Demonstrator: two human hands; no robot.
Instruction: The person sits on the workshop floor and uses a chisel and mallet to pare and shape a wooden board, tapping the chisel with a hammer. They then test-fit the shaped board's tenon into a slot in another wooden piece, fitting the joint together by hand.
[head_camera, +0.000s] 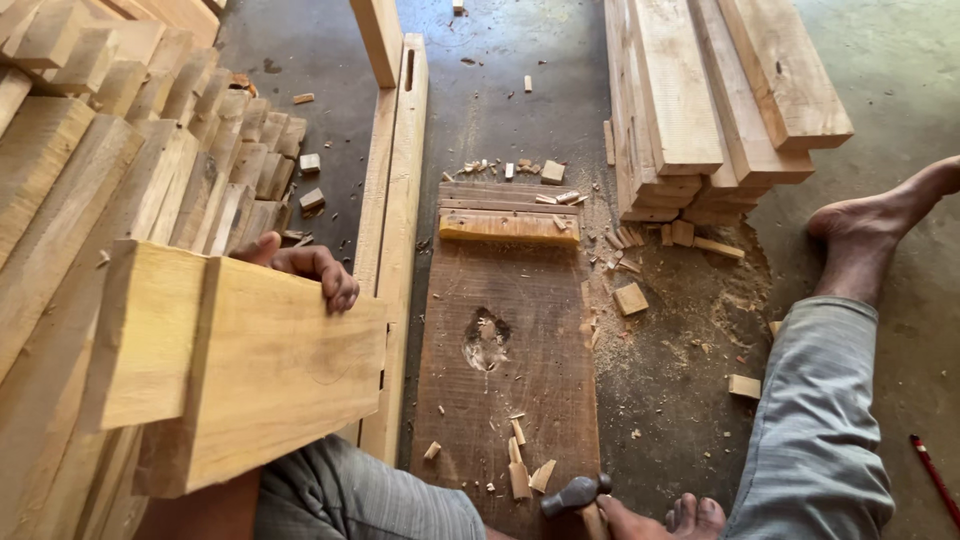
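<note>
Pale wood block gripped along its top edge by left hand, fingers curled over; right hand out of view; hammer lies on worn plank.

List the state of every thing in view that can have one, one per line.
Left hand: fingers curled over the top edge of the wood block, gripping it.
Wood block: lifted, tilted, held at the left.
Right hand: out of view.
Hammer: lying on the dark board, unheld.
Dark board: flat on the floor, gouged in the middle, chips scattered on it.
Plank stack: piled, untouched.
</note>
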